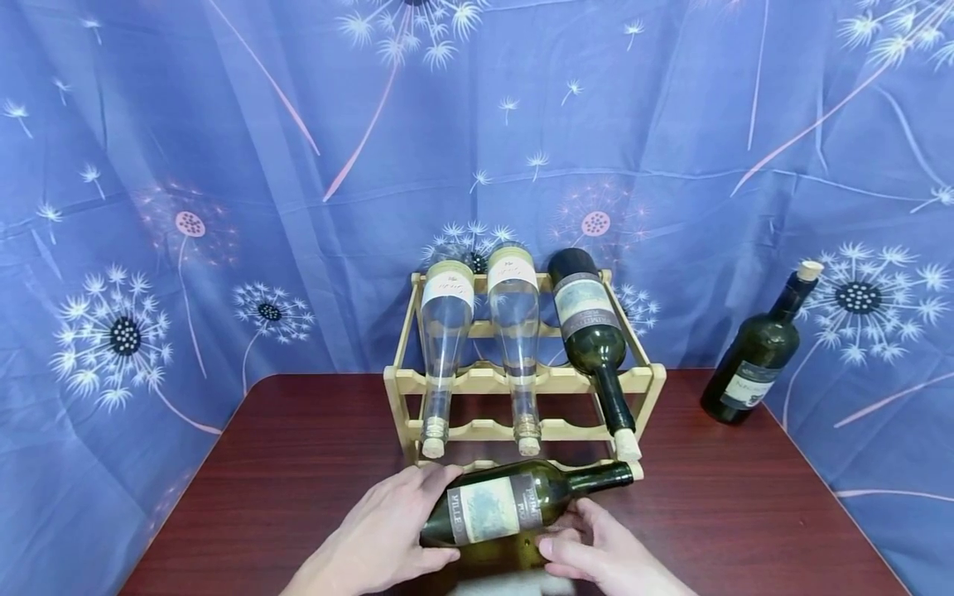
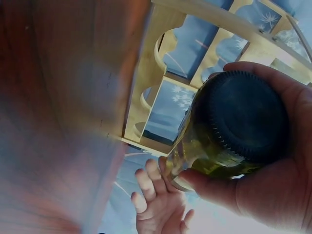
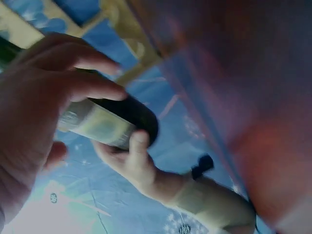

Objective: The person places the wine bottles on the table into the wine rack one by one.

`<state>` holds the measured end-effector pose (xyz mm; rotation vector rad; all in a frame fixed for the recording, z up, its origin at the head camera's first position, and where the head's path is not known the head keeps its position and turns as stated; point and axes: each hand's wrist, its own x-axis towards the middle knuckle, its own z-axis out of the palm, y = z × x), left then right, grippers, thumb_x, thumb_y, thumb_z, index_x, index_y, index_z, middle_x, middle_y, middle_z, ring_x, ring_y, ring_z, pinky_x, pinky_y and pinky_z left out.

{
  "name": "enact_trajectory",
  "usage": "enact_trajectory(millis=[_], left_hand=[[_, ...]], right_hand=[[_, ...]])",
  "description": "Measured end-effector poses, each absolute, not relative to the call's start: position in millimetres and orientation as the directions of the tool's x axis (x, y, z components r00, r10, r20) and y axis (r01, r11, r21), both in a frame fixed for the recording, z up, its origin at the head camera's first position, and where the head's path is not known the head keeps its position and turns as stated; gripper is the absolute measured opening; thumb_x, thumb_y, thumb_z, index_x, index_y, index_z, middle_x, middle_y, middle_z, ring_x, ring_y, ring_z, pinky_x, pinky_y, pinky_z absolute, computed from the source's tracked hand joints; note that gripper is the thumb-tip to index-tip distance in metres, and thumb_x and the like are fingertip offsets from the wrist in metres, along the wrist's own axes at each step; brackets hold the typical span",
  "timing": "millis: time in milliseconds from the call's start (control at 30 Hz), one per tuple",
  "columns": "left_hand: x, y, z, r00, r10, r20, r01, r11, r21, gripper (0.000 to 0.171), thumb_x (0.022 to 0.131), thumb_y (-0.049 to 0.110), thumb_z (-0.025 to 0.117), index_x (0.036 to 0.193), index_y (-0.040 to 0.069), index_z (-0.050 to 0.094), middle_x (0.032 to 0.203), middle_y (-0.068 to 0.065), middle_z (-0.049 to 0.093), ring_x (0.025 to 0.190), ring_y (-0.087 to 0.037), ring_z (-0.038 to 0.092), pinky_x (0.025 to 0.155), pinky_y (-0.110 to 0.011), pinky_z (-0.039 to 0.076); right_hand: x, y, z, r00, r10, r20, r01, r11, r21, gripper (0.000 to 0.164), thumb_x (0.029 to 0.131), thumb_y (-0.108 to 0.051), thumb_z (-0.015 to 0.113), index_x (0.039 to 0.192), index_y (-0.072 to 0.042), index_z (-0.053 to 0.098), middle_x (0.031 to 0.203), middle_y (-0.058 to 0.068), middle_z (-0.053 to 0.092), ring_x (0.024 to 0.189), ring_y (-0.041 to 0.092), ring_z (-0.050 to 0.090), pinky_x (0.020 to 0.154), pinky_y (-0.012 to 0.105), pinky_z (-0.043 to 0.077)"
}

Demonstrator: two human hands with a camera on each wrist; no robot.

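A dark green wine bottle (image 1: 492, 509) with a pale label lies tilted across the front of the wooden rack, its uncorked neck pointing right. My left hand (image 1: 391, 521) grips its base, thumb below and fingers over the top; the left wrist view looks onto the round bottle bottom (image 2: 248, 117). Close under the bottle's shoulder is my right hand (image 1: 599, 550), its fingers loosely bent. Those fingers (image 2: 151, 180) look spread and relaxed in the left wrist view. Below the label, a yellow-green glassy patch (image 1: 507, 553) shows between the hands.
The wooden wine rack (image 1: 484, 381) bears two clear corked bottles (image 1: 447, 331) (image 1: 516, 323) and a dark green corked one (image 1: 589, 323), necks toward me. Another corked green bottle (image 1: 756, 356) stands at the table's back right. A blue dandelion-print cloth (image 1: 298, 165) hangs behind the red-brown table (image 1: 298, 463).
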<state>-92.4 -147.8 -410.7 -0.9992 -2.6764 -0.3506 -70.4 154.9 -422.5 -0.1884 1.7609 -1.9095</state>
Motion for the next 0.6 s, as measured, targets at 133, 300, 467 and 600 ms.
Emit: enact_trajectory(millis=[133, 300, 467, 600], left_hand=[[-93, -150, -408, -0.733, 0.599, 0.323, 0.664, 0.734, 0.146, 0.089, 0.067, 0.058, 0.078, 0.140, 0.022, 0.042, 0.122, 0.006, 0.054, 0.104, -0.012, 0.056, 0.083, -0.036, 0.050], [-94, -151, -405, -0.729, 0.599, 0.331, 0.668, 0.729, 0.152, 0.087, 0.067, 0.056, 0.079, 0.138, 0.022, 0.043, 0.120, 0.009, 0.054, 0.097, -0.010, 0.056, 0.078, -0.034, 0.050], [-94, -153, -404, -0.726, 0.598, 0.340, 0.669, 0.728, 0.150, 0.086, 0.065, 0.054, 0.081, 0.137, 0.021, 0.045, 0.116, 0.011, 0.054, 0.092, -0.009, 0.056, 0.076, -0.034, 0.050], [-95, -154, -404, -0.720, 0.602, 0.344, 0.673, 0.727, 0.137, 0.087, 0.065, 0.054, 0.081, 0.137, 0.021, 0.044, 0.116, 0.010, 0.054, 0.094, -0.009, 0.056, 0.078, -0.034, 0.050]], right_hand=[[-75, 167, -415, -0.809, -0.540, -0.232, 0.211, 0.100, -0.972, 0.055, 0.093, -0.015, 0.059, 0.129, 0.016, 0.032, 0.112, 0.015, 0.059, 0.099, 0.025, 0.062, 0.081, 0.035, 0.053], [-78, 179, -405, -0.777, -0.598, -0.197, 0.162, 0.112, -0.980, 0.052, 0.095, -0.013, 0.058, 0.131, 0.017, 0.034, 0.116, 0.014, 0.058, 0.106, 0.026, 0.059, 0.082, 0.029, 0.051], [-79, 188, -392, -0.768, -0.599, -0.227, 0.122, 0.211, -0.970, 0.053, 0.095, -0.018, 0.060, 0.134, 0.010, 0.039, 0.121, 0.014, 0.056, 0.112, 0.035, 0.056, 0.084, 0.029, 0.050], [-79, 192, -383, -0.778, -0.579, -0.246, 0.076, 0.302, -0.950, 0.050, 0.093, -0.024, 0.064, 0.132, 0.002, 0.048, 0.120, 0.010, 0.059, 0.111, 0.033, 0.057, 0.083, 0.031, 0.052]])
